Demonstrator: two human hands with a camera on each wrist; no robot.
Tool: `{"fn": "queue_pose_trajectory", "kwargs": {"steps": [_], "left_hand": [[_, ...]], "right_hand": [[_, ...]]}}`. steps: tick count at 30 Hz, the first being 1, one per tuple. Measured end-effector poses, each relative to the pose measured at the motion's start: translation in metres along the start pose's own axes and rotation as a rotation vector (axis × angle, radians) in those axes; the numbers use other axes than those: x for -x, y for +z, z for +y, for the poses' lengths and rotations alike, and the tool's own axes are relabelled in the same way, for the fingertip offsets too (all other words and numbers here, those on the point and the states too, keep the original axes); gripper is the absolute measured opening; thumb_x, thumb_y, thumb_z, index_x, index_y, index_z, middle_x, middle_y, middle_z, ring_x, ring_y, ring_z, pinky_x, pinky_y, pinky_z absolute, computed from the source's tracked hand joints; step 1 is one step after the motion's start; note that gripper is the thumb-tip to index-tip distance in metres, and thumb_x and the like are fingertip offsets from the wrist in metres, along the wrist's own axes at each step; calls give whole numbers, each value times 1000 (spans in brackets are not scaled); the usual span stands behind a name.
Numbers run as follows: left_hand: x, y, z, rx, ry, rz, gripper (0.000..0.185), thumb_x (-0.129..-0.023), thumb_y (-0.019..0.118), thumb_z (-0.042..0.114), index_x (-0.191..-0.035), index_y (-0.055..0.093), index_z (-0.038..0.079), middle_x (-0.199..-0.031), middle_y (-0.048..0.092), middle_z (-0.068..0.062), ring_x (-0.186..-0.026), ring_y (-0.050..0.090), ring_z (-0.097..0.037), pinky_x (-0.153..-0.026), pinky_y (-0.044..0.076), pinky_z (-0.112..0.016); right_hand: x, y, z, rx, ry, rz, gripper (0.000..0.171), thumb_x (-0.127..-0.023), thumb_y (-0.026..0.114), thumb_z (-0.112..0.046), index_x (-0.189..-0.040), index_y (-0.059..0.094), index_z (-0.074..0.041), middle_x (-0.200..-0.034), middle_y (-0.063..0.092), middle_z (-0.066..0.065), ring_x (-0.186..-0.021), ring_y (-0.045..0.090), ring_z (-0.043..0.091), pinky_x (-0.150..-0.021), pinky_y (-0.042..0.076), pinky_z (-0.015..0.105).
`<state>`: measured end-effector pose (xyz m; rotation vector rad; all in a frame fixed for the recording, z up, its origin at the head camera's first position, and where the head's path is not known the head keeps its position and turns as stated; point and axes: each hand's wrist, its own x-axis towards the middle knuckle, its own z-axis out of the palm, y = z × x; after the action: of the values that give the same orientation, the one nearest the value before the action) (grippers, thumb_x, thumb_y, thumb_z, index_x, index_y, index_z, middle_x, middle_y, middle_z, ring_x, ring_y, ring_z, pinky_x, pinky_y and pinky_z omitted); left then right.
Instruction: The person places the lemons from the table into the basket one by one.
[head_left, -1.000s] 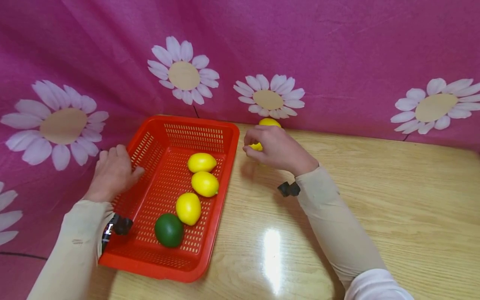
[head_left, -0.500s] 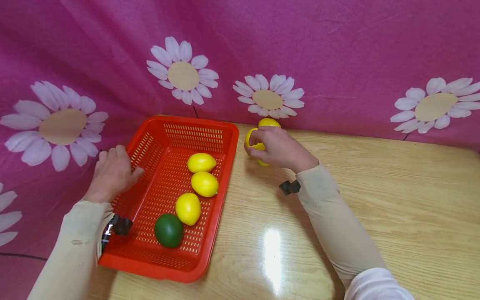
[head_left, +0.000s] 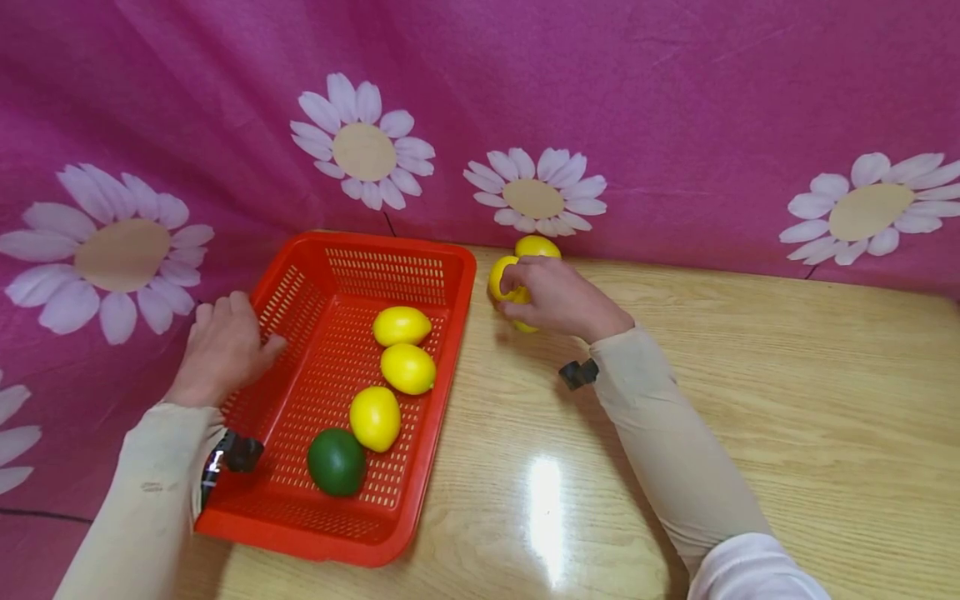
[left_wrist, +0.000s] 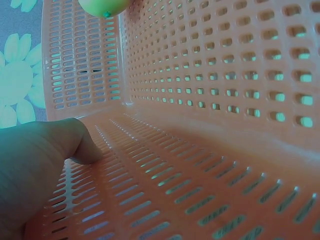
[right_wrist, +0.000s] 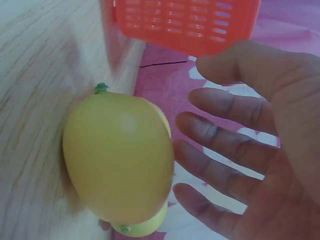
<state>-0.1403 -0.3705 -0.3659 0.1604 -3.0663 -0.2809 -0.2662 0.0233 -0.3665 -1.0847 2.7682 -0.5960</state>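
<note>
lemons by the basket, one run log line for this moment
right hand: open, reaching lemon on table | left hand: rests on red basket wall | inside: three lemons, one lime

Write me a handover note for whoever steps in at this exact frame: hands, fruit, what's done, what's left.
Left hand: rests on the left rim of the red basket, fingers relaxed, steadying it.
Right hand: fingers spread at a lemon on the table; no grip closed round it.
Second loose lemon lies just behind, by the cloth backdrop.
Done: three lemons and a green lime lie in the basket.
Left, as it looks: the two loose lemons are outside the basket, on the table.
</note>
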Motion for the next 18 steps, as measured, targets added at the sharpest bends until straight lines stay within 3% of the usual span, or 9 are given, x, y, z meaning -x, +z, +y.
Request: {"fn": "queue_pose_trajectory", "kwargs": {"steps": [18], "left_hand": [[0, 1, 0, -6, -7, -6, 48, -89, 70, 18, -109, 41, -14, -91, 48, -29, -88, 40, -42, -78, 34, -50]], "right_hand": [[-2, 6, 6, 18, 27, -52, 29, -89, 78, -20, -113, 75, -5, -109, 71, 11, -100, 60, 27, -96, 51, 41]]}}
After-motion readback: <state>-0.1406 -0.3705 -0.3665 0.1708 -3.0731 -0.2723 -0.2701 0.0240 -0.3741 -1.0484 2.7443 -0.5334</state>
